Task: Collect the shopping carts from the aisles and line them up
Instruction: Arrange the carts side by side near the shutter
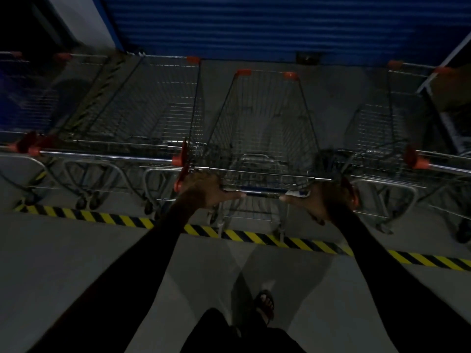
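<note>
The floor (76, 263) is smooth grey concrete, dimly lit, crossed from left to right by one strip of yellow-and-black hazard tape (254, 236). Behind the carts a blue ribbed roller shutter (254, 26) closes off the back of the room, with a pale wall (84, 19) at its left edge.

Four wire carts with orange corner caps can be counted, all nose-on to the shutter and past the tape. The middle cart (265, 128) stands straight ahead, its rear wheels just at the tape. A left cart (153, 103) sits just beside it, handles almost touching. A far-left cart (28, 98) is blurred at the frame edge. A right cart (390, 123) stands apart from the middle one, with bare floor between them.

Two hands hold the middle cart's handle (265, 192). The left hand (204, 189) has its grip wrapped on the handle's left end, thumb pointing inward. The right hand (323, 202) has its grip wrapped on the right end, thumb likewise inward. Both arms are in dark sleeves. One sandalled foot (265, 305) shows below on the floor.
</note>
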The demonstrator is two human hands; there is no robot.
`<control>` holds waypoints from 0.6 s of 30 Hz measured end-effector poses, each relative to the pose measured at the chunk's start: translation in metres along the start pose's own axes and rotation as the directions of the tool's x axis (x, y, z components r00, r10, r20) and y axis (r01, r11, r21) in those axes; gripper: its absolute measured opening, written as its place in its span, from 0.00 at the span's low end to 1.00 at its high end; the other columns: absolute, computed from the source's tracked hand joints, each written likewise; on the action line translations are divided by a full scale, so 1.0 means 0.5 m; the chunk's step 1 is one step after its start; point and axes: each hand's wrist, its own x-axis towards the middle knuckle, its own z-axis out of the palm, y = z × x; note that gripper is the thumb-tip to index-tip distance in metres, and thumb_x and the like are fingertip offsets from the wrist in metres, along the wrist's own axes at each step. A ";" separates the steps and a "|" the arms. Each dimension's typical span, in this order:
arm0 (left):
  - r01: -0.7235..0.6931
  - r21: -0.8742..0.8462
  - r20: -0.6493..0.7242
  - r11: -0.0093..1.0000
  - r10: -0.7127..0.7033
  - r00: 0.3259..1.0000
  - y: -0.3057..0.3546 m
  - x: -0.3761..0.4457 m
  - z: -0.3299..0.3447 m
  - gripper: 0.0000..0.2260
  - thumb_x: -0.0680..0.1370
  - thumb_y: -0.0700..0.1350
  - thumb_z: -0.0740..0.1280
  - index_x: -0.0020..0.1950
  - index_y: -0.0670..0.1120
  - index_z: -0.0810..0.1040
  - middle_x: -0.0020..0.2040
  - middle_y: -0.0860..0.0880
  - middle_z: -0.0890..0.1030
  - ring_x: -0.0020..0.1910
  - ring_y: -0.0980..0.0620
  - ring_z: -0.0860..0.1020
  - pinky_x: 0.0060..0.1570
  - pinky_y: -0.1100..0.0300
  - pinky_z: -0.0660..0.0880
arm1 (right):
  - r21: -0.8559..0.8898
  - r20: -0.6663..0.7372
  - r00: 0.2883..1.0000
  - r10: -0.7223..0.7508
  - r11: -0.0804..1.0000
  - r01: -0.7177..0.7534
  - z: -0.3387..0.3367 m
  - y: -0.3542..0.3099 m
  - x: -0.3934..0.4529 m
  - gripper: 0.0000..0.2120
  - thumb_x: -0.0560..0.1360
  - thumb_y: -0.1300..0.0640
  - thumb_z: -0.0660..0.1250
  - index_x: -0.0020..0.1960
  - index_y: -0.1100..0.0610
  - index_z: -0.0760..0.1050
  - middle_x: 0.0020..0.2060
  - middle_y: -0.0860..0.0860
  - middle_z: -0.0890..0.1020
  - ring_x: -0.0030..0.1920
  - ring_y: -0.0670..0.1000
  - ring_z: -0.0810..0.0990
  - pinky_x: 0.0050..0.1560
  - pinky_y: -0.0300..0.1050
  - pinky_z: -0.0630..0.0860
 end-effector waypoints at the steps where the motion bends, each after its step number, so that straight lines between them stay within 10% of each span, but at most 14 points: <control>1: 0.002 -0.007 0.007 1.000 -0.001 1.000 -0.001 0.007 -0.004 0.36 0.71 0.83 0.58 0.49 0.52 0.84 0.52 0.46 0.85 0.59 0.44 0.82 0.63 0.50 0.74 | 0.009 0.006 1.000 0.000 1.000 0.000 0.001 0.002 0.008 0.50 0.59 0.08 0.50 0.32 0.53 0.83 0.17 0.50 0.74 0.25 0.48 0.80 0.43 0.52 0.85; 6: 0.009 -0.014 0.033 1.000 -0.008 0.999 -0.010 0.044 -0.010 0.34 0.71 0.83 0.57 0.44 0.53 0.81 0.46 0.52 0.82 0.54 0.47 0.82 0.55 0.53 0.75 | -0.036 0.002 1.000 0.012 0.999 -0.012 -0.015 -0.006 0.028 0.48 0.61 0.09 0.50 0.24 0.55 0.75 0.18 0.50 0.76 0.27 0.48 0.81 0.50 0.52 0.83; 10: -0.007 0.019 -0.024 1.000 0.007 1.000 -0.030 0.074 -0.006 0.41 0.66 0.88 0.51 0.36 0.50 0.79 0.35 0.51 0.79 0.43 0.50 0.82 0.46 0.56 0.75 | -0.189 -0.025 0.999 0.045 0.981 -0.049 -0.026 -0.017 0.045 0.48 0.64 0.10 0.46 0.37 0.50 0.82 0.31 0.46 0.83 0.41 0.45 0.83 0.71 0.50 0.65; 14: -0.095 -0.067 -0.021 0.993 0.094 0.995 -0.029 0.083 -0.020 0.26 0.73 0.80 0.60 0.37 0.57 0.75 0.33 0.53 0.72 0.40 0.52 0.76 0.50 0.56 0.70 | -0.118 0.086 0.992 0.094 0.990 -0.083 -0.053 -0.038 0.049 0.43 0.65 0.11 0.44 0.23 0.48 0.70 0.23 0.49 0.80 0.33 0.42 0.78 0.77 0.61 0.61; 18: -0.065 0.004 -0.034 0.998 0.065 0.997 -0.053 0.122 -0.008 0.40 0.69 0.86 0.54 0.31 0.48 0.75 0.29 0.51 0.75 0.32 0.53 0.75 0.55 0.51 0.78 | -0.173 0.075 0.994 0.084 0.982 -0.070 -0.083 -0.063 0.053 0.38 0.70 0.18 0.51 0.25 0.50 0.71 0.27 0.46 0.79 0.38 0.41 0.78 0.78 0.56 0.54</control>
